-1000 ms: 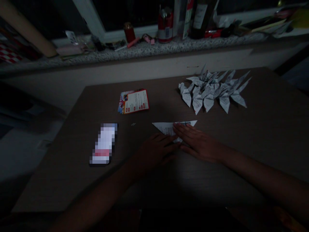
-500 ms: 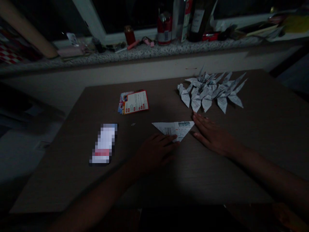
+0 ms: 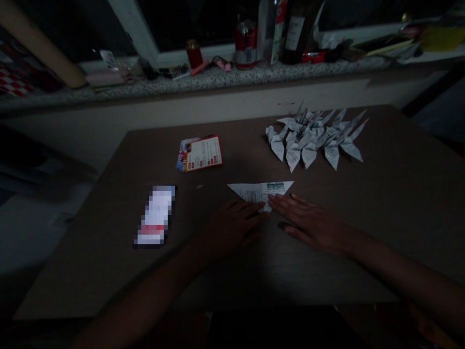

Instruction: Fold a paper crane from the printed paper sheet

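A printed sheet of paper folded into a triangle (image 3: 275, 186) lies flat on the table, its long edge facing away from me and its point toward me. My left hand (image 3: 234, 224) rests over its near left side, fingers stretched out and touching the paper. Across the right half lies my right hand (image 3: 308, 218), fingers extended, the tips on the paper near its middle. Both hands press from above and grip nothing. Part of the triangle's lower edges is hidden under the fingers. Beyond it stands a group of folded paper cranes (image 3: 308, 151) made of printed paper.
A phone (image 3: 155, 215) with a lit, blurred screen lies to the left on the brown table (image 3: 109, 271). Several printed cards (image 3: 203, 154) are stacked farther back. Bottles, a red can (image 3: 246, 46) and small items crowd the stone windowsill (image 3: 174, 89).
My right hand has moved left and nearer to me, from beside the triangle's right corner onto the paper. My left hand stays nearly where it was.
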`<state>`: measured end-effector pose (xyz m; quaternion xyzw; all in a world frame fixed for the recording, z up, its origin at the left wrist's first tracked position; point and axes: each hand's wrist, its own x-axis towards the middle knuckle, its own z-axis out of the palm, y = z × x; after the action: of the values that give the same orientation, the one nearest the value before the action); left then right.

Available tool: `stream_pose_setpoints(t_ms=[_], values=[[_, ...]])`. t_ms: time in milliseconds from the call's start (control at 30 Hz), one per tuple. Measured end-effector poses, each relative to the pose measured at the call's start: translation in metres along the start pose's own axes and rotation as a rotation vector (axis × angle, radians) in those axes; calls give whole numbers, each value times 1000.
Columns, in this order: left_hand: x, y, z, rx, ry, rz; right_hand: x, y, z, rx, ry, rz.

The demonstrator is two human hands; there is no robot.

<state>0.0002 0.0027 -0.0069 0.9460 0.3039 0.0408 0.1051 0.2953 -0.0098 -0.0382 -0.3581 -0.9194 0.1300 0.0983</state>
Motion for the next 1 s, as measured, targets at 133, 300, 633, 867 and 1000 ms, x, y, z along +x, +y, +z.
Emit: stream_pose_setpoints(t_ms=[133, 300, 633, 867, 1000], values=[[0, 0, 1, 2, 11, 0, -4, 19, -6, -47, 19, 91], [-1, 1, 1, -2, 4, -8, -7, 31, -8, -81, 66, 182], [-1, 1, 4, 9, 24, -7, -3, 22, 2, -141, 139, 257], [2, 2, 5, 27, 48, 2, -5, 25, 0, -98, 164, 244], [1, -5, 1, 49, 59, -21, -8, 21, -4, -70, 176, 194]])
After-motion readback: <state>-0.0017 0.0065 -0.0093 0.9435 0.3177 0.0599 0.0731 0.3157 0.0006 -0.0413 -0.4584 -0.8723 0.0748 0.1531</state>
